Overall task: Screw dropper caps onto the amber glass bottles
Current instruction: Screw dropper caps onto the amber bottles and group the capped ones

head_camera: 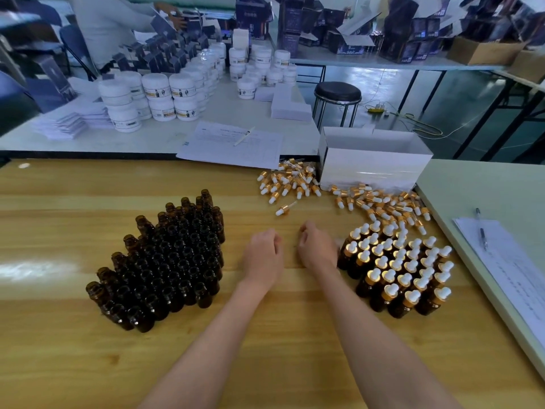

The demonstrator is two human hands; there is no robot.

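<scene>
Hands loosely curled, empty, on pale wooden desk [73, 199]: left hand [262, 256] beside uncapped amber glass bottles [165, 261], right hand [317, 250] beside capped bottles [398, 270], gold-and-white dropper caps [290, 183] beyond.

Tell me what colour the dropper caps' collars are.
Gold, with white bulbs, on the dropper caps; seen best in the head view.

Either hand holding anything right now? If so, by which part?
Nothing visibly held. The left hand and right hand are low over the wooden table, fingers loosely curled with nothing in them.
</scene>
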